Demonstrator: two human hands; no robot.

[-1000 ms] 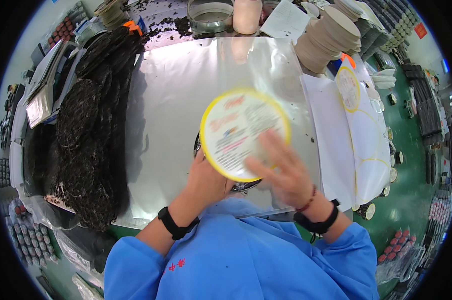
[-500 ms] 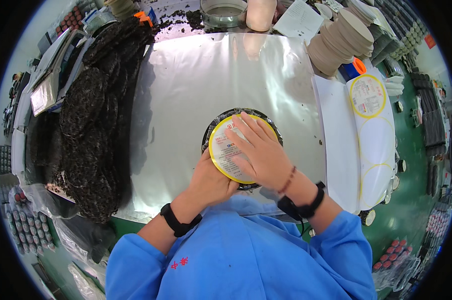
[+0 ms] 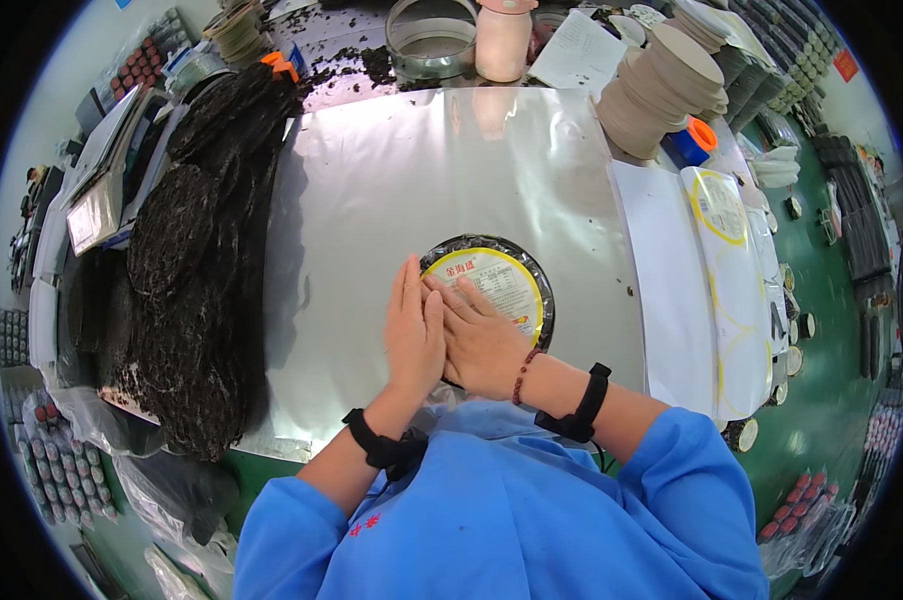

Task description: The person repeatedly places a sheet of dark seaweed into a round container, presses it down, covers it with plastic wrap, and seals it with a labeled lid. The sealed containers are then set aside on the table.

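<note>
A round dark disc of dried seaweed [image 3: 536,280] lies on the silver-covered table [image 3: 371,200], topped by a round white label with a yellow rim [image 3: 501,285]. My right hand [image 3: 481,340] lies flat on the label's near left part, fingers spread. Flat beside it, my left hand [image 3: 414,330] touches the disc's left edge, fingers together. Both palms face down and neither hand holds anything. The near part of the disc is hidden under my hands.
A long heap of dark dried seaweed [image 3: 196,250] fills the left of the table. A stack of round card discs [image 3: 661,90], a metal ring [image 3: 431,40] and a pink canister [image 3: 501,40] stand at the back. More yellow-rimmed labels [image 3: 721,210] lie on the right.
The label, held tilted up a second ago, has been laid down on the dark disc. Both hands have come down flat on it and slid toward its left side.
</note>
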